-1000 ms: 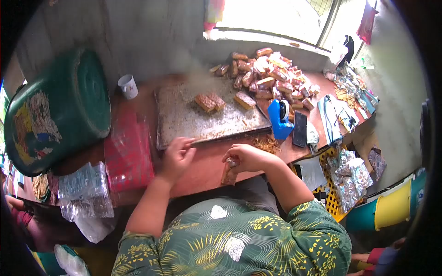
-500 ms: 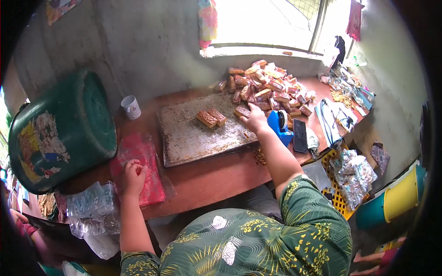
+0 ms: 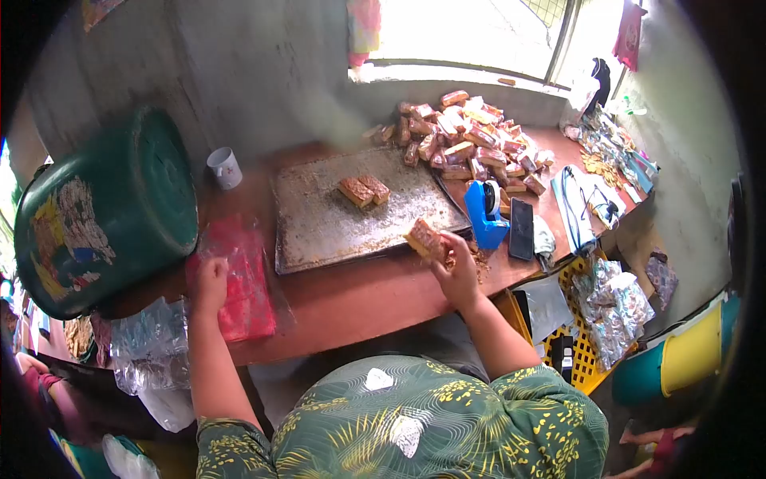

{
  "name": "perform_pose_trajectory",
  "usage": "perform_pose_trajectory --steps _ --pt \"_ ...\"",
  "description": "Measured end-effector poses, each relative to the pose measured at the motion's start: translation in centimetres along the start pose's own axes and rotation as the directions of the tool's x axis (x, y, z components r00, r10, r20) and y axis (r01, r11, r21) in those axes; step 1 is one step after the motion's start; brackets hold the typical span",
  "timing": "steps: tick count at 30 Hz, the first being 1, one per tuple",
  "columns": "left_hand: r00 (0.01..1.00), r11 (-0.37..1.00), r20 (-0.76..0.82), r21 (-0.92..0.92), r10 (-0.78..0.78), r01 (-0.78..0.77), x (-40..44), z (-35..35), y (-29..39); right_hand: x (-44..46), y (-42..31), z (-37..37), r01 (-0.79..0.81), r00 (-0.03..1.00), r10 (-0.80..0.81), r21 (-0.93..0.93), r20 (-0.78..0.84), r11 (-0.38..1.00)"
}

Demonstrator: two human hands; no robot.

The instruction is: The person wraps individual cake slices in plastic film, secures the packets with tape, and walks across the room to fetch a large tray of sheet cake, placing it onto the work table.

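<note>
My right hand (image 3: 456,271) grips a brown-topped cake bar (image 3: 423,238) over the front right corner of the metal baking tray (image 3: 319,239). Two more unwrapped cake bars (image 3: 364,190) lie side by side on that tray, among crumbs. Beyond its right back edge is a big pile of wrapped cake bars (image 3: 471,144). On the left, my left hand (image 3: 211,281) is closed, fingers pressed together, at the edge of the red plastic bags (image 3: 243,287). Whatever it may pinch is too small to make out.
A blue tape dispenser (image 3: 485,219) and a black phone (image 3: 521,230) stand right of the tray. The white mug (image 3: 225,168) sits near a large green drum (image 3: 104,223) lying on its side. Clear plastic bags (image 3: 152,343) hang at the table's left edge.
My right hand has lifted a cake bar off the tray's right side and drawn it toward me. My left hand has moved slightly left and closed its fingers.
</note>
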State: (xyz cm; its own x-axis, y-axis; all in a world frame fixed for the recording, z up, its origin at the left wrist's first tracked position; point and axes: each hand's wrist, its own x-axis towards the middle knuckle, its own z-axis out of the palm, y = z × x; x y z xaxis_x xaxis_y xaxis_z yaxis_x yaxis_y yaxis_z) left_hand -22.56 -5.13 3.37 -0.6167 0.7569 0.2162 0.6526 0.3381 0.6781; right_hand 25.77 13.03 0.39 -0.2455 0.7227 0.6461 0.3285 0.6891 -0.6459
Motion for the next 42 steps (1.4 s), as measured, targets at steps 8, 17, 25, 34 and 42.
perform_pose_trajectory --steps 8,17,25,34,42 --pt "0.802 0.739 0.091 -0.459 0.59 -0.492 -9.0 11.1 16.9 -2.8 2.5 0.3 -0.174 0.982 0.153 0.211 0.111 0.962" --pt "0.726 0.805 0.352 -0.332 0.59 -0.493 -12.1 12.6 15.1 -3.8 2.4 0.3 -0.182 0.973 0.125 0.311 0.196 0.933" --pt "0.839 0.871 0.336 0.096 0.427 -0.482 -14.2 11.0 11.8 0.2 -3.9 3.7 -0.061 0.821 -0.031 0.142 0.57 0.988" --pt "0.84 0.912 0.438 0.095 0.321 -0.398 -12.1 9.3 13.4 0.0 -4.7 4.0 0.17 0.803 -0.127 -0.019 0.583 0.985" --pt "0.832 0.812 0.087 0.183 0.549 -0.555 -3.7 13.6 15.9 -6.0 -7.8 0.7 0.489 0.636 -0.33 -0.033 0.698 0.872"
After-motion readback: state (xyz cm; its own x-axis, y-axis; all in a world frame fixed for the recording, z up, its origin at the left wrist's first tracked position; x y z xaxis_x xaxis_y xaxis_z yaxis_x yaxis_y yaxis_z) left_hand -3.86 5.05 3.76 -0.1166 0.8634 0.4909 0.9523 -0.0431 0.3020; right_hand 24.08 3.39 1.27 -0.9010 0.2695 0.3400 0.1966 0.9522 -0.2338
